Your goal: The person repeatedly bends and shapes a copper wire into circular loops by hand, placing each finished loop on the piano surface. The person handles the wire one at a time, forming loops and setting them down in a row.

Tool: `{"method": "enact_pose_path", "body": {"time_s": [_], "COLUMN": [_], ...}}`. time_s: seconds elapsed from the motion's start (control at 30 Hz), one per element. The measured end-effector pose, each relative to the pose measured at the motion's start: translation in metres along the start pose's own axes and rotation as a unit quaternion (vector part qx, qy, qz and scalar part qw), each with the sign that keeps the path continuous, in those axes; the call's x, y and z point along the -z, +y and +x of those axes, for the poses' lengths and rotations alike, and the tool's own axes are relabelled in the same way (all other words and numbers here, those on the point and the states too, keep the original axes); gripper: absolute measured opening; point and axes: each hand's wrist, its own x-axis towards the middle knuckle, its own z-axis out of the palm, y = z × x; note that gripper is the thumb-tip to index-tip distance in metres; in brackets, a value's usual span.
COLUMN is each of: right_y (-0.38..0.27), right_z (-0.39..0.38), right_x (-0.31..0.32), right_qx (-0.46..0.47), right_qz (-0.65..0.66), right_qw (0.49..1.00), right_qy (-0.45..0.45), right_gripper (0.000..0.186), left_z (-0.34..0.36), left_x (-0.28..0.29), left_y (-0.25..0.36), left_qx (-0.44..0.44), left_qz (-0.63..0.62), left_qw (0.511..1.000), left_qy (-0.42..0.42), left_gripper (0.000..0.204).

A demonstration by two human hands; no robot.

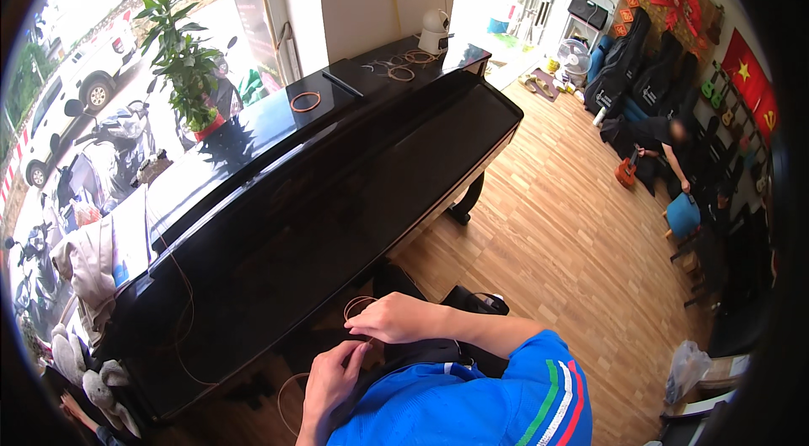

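Observation:
My right hand point(396, 318) is closed in a pinch on a thin copper-coloured cord point(358, 304), with small loops of it standing out beyond the fingers. Just below and to the left, my left hand point(333, 372) pinches the same cord, fingertips close to the right hand's. A slack length hangs in a curve left of my left wrist. Both hands are in front of my body, beside the near edge of a black upright piano point(337, 193) with its lid down. Another thin strand trails over the piano's left end; whether it joins the held cord I cannot tell.
On the piano top are a potted plant point(181, 58), a coiled ring of cord point(306, 101), more loose coils point(400, 73) and a white camera point(435, 32). Plush toys point(105, 387) and another person's hand point(74, 409) are lower left. A person point(657, 138) sits far right beside a ukulele point(625, 172).

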Motion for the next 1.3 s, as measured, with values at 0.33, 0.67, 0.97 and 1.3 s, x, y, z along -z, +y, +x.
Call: {"method": "enact_pose_path", "body": {"time_s": [0.33,0.67,0.97,1.3], "right_y": [-0.017,-0.031,-0.037,-0.006], "right_z": [0.008,0.011,0.013,-0.009], "right_x": [0.046,0.044,0.056,0.03], "right_qx": [-0.051,0.001,0.004,0.041], "right_qz": [0.127,-0.042,0.085,0.834], "right_qw": [0.972,0.994,0.991,0.548], "right_qy": [-0.192,-0.098,-0.105,-0.057], "right_gripper": [0.022,0.015,0.019,0.026], "left_z": [-0.004,0.01,0.017,0.008], "left_x": [0.006,0.014,0.019,0.026], "left_y": [0.009,0.019,0.007,-0.008], "left_qx": [0.052,-0.042,-0.172,-0.112], "left_qz": [-0.046,-0.023,-0.014,-0.264], "left_qw": [0.996,0.996,0.983,0.952], "left_qy": [0.049,0.082,0.058,0.106], "left_gripper": [0.024,0.039,0.03,0.01]}}
